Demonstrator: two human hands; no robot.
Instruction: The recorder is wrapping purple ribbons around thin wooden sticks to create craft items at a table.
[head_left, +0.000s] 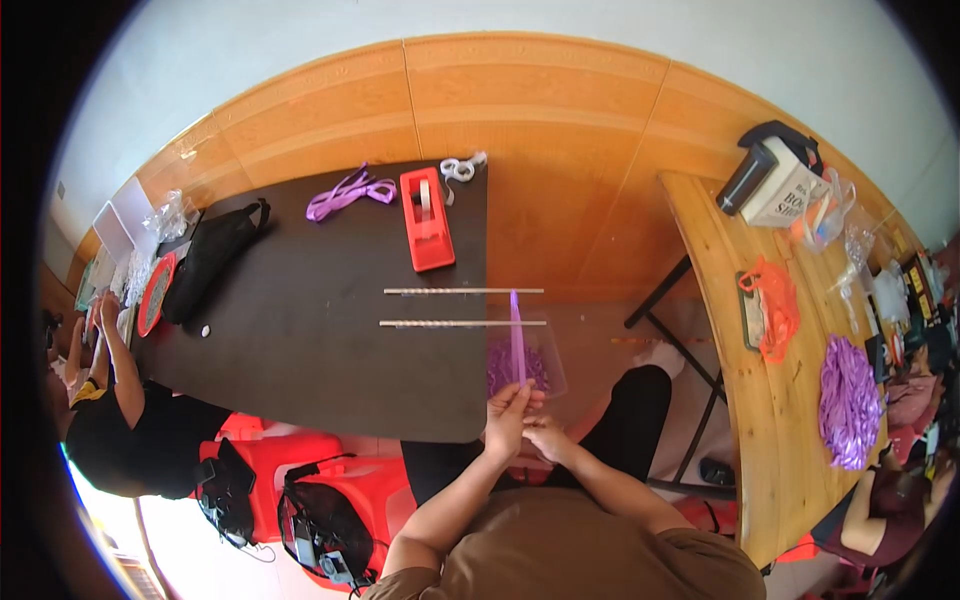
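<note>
A purple ribbon (517,345) runs from the far one of two thin pale sticks toward me, crossing the near stick (462,324). My left hand (509,418) is closed in a pinch on the ribbon's near end. Just below and to its right, my right hand (548,438) is closed with its fingers curled; what they hold, if anything, is hidden. Both sticks lie on the dark table (300,350), and their right ends jut past its edge. The far stick (462,291) passes near a red tape dispenser (430,240).
Under the ribbon stands a clear bin (556,375) of purple ribbons. A purple ribbon bundle (350,193), white scissors (459,169) and a black bag (215,257) lie on the dark table. On the wooden table (745,440) sits a large purple bundle (850,405). People work at both sides.
</note>
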